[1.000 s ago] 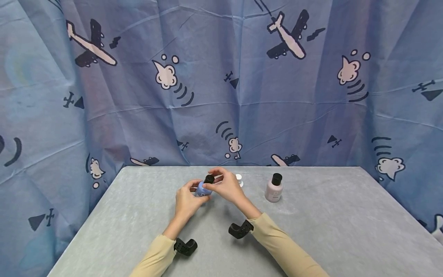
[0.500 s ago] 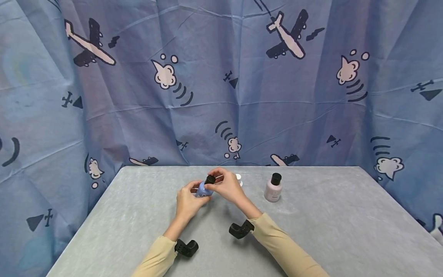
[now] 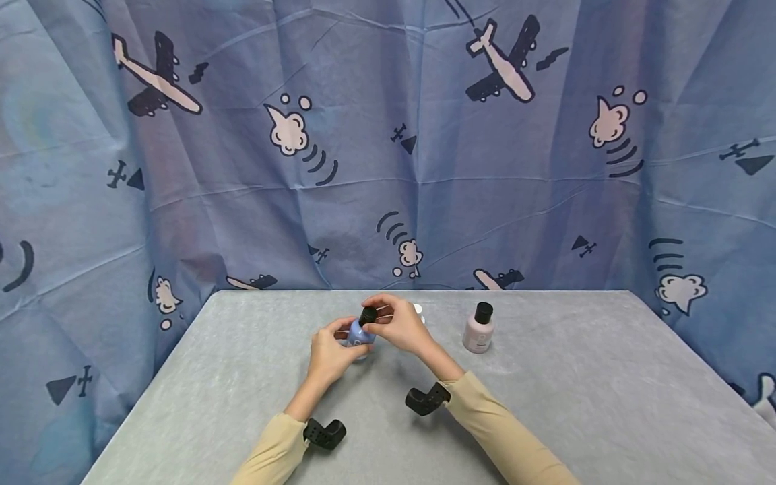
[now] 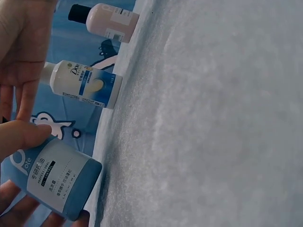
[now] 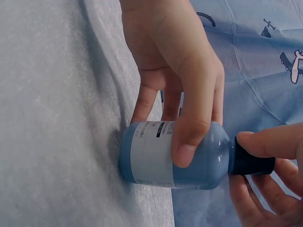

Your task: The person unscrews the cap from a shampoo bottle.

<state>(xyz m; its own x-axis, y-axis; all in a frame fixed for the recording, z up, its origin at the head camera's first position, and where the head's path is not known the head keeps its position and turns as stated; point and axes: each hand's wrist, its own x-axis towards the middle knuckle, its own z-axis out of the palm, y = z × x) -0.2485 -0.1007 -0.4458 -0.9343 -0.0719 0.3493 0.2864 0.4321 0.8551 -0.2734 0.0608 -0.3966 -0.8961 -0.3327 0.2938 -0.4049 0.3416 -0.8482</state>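
Observation:
A blue bottle [image 3: 360,334] with a pale label and black cap [image 3: 368,315] is held between both hands near the middle of the table. My left hand [image 3: 330,350] grips the bottle's body, its thumb lying across the label in the right wrist view. Thumb and fingers of my right hand [image 3: 403,328] pinch the black cap [image 5: 253,163]. The bottle leans slightly in the head view, and its base is close to the tabletop; whether it touches, I cannot tell. The cap sits on the bottle's neck.
A white bottle with a blue label [image 4: 85,85] stands behind my right hand, mostly hidden in the head view. Farther right, a pale pink bottle [image 3: 479,335] with a black cap stands upright. Behind the grey-covered table [image 3: 576,391] hangs a blue patterned curtain [image 3: 364,202].
The blue bottle has shifted slightly to the right and come a little more upright. My right wrist has moved slightly right, fingers still on the cap.

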